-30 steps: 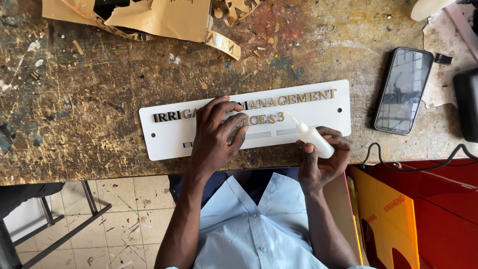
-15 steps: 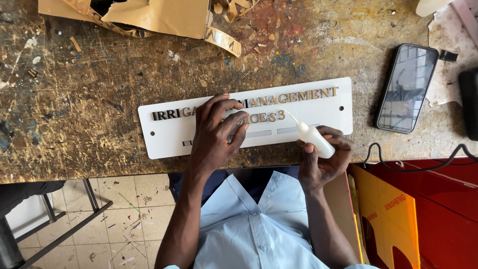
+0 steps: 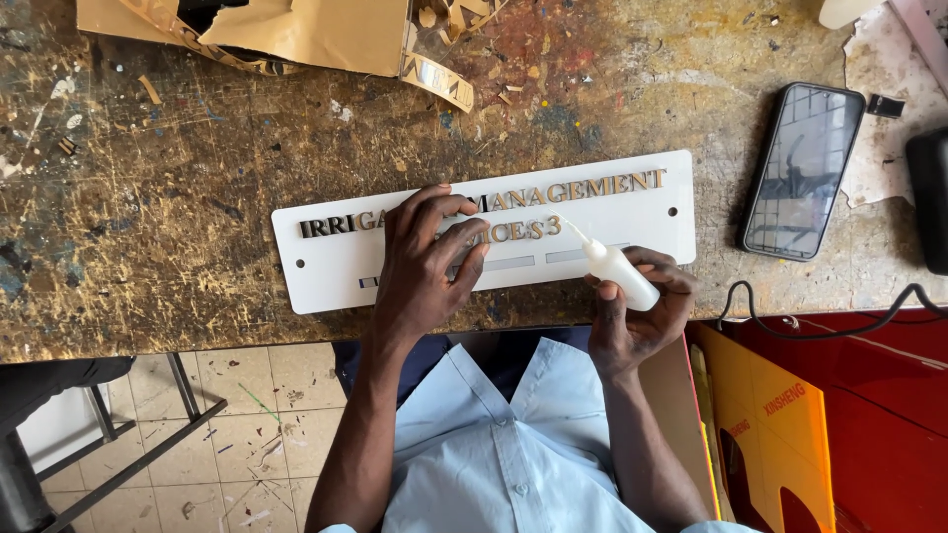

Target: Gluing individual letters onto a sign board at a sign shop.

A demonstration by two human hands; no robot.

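A scarred, paint-flecked table [image 3: 148, 227] is carrying a white sign [image 3: 632, 222]; left hand [image 3: 425, 262] fingers are lying spread, pressing it, right hand [image 3: 637, 311] fingers are gripping a glue bottle [image 3: 617, 271] above tiled floor [image 3: 247, 415].

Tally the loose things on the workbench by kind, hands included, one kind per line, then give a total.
White sign plate under the left hand: 1
White squeeze bottle in the right hand: 1
Black phone: 1
Brown cardboard pile: 1
Hands, left hand and right hand: 2
Total: 6
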